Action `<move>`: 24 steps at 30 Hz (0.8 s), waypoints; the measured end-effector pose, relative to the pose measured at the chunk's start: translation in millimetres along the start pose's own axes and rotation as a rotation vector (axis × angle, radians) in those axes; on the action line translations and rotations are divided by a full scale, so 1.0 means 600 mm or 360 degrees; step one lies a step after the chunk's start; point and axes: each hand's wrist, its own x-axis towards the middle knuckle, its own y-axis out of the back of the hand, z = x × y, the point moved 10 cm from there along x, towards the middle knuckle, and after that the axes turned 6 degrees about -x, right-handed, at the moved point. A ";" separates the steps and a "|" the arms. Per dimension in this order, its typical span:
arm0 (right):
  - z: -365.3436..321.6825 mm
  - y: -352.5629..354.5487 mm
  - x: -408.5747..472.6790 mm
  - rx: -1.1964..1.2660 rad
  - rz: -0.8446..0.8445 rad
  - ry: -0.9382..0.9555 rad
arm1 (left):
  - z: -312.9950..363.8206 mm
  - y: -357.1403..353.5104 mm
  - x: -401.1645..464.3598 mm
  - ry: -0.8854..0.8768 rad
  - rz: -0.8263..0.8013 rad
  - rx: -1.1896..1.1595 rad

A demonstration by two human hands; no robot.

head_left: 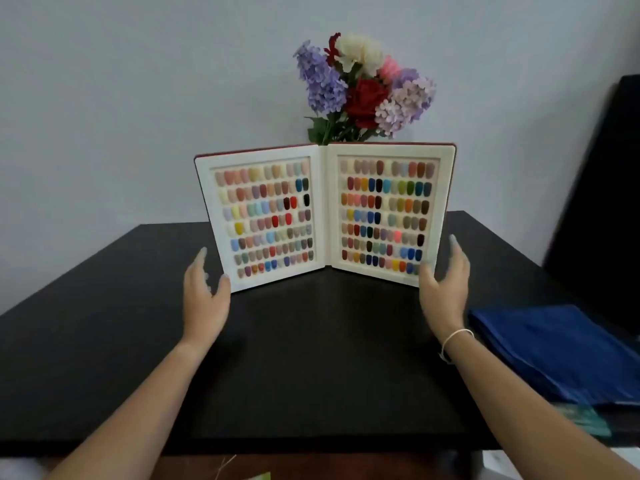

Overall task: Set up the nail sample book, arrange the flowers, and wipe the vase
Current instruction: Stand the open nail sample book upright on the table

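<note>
The nail sample book (325, 216) stands upright and spread open on the black table (311, 358), its two white pages filled with rows of coloured nail tips. Behind it rises a bunch of purple, red, white and pink flowers (363, 88); the vase is hidden by the book. My left hand (204, 292) is open beside the book's lower left corner, its thumb close to or just touching the edge. My right hand (445, 282) is open at the lower right corner, its thumb in front of the page. Neither hand grips anything.
A folded blue cloth (561, 351) lies on the table's right side. A dark panel (609, 202) stands against the wall at the far right. A plain wall is behind the flowers. Some papers (585, 419) show near the table's front right edge.
</note>
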 end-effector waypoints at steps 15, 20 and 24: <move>0.064 -0.049 0.015 -0.0141 -0.0342 -0.0339 | -0.078 -0.033 0.054 0.0327 -0.0219 -0.0080; 0.050 -0.068 0.006 -0.0187 -0.0402 -0.0265 | -0.078 -0.022 0.060 0.0260 -0.0150 -0.0038; 0.033 -0.108 -0.004 -0.0222 -0.0482 -0.0185 | -0.084 0.017 0.074 0.0235 -0.0058 -0.0002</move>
